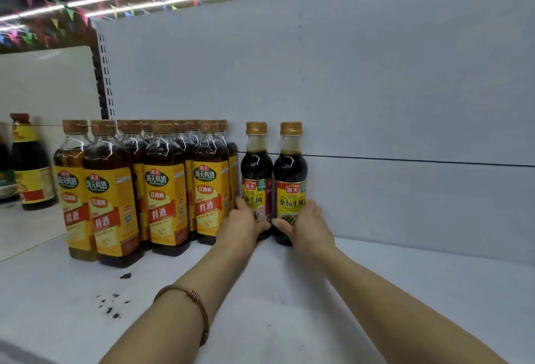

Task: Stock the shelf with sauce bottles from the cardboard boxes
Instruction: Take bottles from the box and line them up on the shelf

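Two dark glass sauce bottles with ribbed gold caps stand upright side by side at the back of the smooth white shelf. The left hand grasps the base of the left bottle; the right hand grasps the right bottle. Just left stands a cluster of taller amber bottles with yellow labels.

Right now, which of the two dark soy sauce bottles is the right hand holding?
The right hand grips the rightmost bottle, standing apart from the amber bottles; its neighbour is in the left hand.
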A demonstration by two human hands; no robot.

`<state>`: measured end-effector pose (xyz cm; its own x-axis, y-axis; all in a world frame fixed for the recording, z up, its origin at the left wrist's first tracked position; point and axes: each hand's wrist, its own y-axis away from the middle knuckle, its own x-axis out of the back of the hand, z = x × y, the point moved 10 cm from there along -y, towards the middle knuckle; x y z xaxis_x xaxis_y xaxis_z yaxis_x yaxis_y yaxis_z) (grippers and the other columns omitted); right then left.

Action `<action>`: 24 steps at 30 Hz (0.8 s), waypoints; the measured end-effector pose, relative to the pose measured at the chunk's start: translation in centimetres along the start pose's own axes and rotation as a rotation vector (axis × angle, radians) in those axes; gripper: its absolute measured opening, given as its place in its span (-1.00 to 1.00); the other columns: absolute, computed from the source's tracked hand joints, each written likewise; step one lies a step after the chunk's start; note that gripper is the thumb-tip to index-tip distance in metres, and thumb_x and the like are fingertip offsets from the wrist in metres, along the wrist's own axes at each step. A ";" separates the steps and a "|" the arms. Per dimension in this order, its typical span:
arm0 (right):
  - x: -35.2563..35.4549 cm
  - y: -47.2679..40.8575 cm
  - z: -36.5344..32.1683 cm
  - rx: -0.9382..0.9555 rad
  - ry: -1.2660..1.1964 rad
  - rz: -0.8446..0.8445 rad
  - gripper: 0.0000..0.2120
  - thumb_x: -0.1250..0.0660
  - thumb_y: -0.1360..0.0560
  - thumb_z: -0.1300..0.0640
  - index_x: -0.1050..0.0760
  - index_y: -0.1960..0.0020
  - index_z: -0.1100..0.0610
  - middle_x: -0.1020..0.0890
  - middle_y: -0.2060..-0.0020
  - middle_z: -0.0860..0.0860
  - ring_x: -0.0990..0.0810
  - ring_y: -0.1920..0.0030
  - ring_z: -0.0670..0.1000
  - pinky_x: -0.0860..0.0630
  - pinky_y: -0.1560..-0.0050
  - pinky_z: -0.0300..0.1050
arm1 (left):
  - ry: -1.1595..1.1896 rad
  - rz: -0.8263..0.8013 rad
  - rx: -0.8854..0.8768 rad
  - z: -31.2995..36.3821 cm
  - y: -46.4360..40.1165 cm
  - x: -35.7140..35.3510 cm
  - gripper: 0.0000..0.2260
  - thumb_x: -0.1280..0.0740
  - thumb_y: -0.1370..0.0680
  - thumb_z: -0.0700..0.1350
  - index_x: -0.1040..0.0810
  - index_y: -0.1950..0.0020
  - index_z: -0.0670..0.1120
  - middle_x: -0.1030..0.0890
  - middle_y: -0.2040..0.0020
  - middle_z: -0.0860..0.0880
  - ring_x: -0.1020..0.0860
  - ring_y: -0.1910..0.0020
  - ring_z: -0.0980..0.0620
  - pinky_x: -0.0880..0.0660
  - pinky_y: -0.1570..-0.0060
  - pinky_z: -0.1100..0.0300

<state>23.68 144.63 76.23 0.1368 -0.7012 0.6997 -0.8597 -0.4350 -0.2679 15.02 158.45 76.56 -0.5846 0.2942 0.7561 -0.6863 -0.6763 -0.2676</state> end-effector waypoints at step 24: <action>3.9 21.5 -8.5 0.652 -0.261 -0.502 -0.56 -0.25 -0.54 -0.20 -0.41 -0.28 0.05 -0.54 -0.08 -0.11 -0.53 -0.05 -0.16 -0.52 -0.09 -0.20 | -0.007 0.283 -0.053 -1.7 25.6 12.1 -0.91 -0.32 -0.56 -0.10 -0.51 -0.03 0.06 -0.56 0.03 0.14 -0.53 0.13 0.27 -0.41 0.24 0.48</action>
<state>1.50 137.36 78.80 0.6026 -0.4114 0.6838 -0.2237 -0.9096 -0.3501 -10.35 145.81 77.84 -0.7536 0.0937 0.6507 -0.5176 -0.6947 -0.4995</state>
